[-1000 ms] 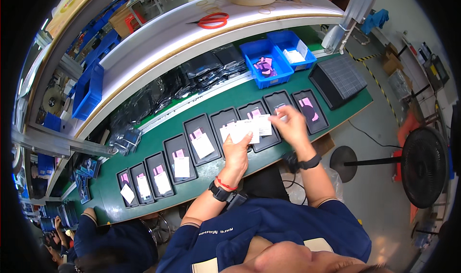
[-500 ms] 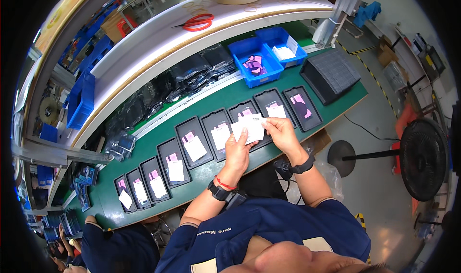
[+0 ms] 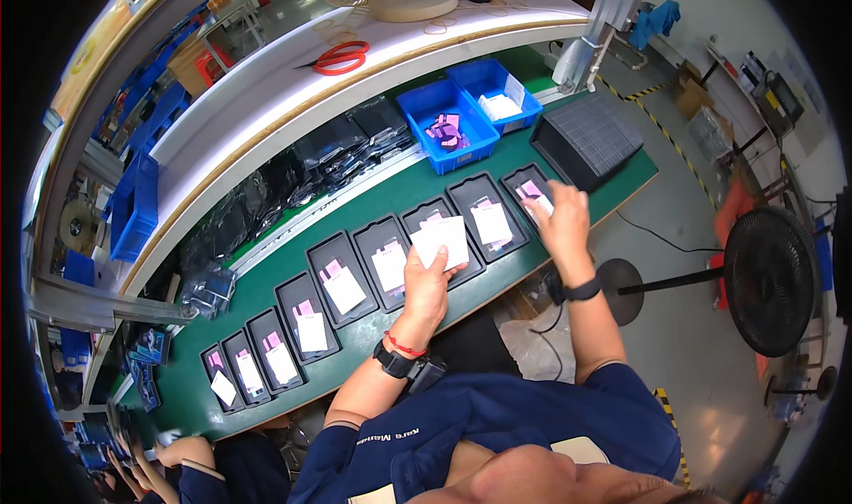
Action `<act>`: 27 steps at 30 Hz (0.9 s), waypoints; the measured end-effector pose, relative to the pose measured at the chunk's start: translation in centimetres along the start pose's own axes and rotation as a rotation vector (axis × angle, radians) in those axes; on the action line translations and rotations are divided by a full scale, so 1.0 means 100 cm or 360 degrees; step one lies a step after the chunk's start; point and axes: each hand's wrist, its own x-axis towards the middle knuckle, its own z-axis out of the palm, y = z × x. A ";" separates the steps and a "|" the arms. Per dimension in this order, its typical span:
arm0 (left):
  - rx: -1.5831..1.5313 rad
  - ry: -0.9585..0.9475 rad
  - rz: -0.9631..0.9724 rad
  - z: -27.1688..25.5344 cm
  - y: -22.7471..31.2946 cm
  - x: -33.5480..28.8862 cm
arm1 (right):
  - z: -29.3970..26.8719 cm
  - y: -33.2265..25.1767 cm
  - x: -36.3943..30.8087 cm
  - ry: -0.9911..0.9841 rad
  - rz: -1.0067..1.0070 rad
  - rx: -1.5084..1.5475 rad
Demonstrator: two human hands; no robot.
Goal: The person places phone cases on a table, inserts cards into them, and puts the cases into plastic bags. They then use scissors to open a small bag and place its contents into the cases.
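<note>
My left hand (image 3: 426, 287) grips a small stack of white cards (image 3: 442, 236), thumb on top, above one of the black trays. At the right end of the row, my right hand (image 3: 568, 229) is over the last black tray (image 3: 515, 177), its fingers closed on a white card (image 3: 539, 205). That tray also has pink pieces (image 3: 531, 189) in it, partly hidden by the hand. Beside it, another black tray (image 3: 464, 193) contains a white card and pink strips. Further trays leftward, such as this one (image 3: 319, 247), have similar contents.
Two blue bins (image 3: 466, 158) stand behind the trays, one with pink and purple pieces, the other with white ones. A stack of dark trays (image 3: 590, 140) sits at the right table end. Red scissors (image 3: 337, 58) lie on the shelf. A co-worker's arm (image 3: 191, 455) shows lower left.
My right hand has left the card stack and moved right to the last tray with a white card. My left hand still holds the stack. The view has shifted slightly.
</note>
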 end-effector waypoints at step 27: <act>0.2866 0.0119 0.0616 -0.147 0.196 -0.060 | 0.076 -0.065 0.160 -0.0081 -0.0448 -0.0262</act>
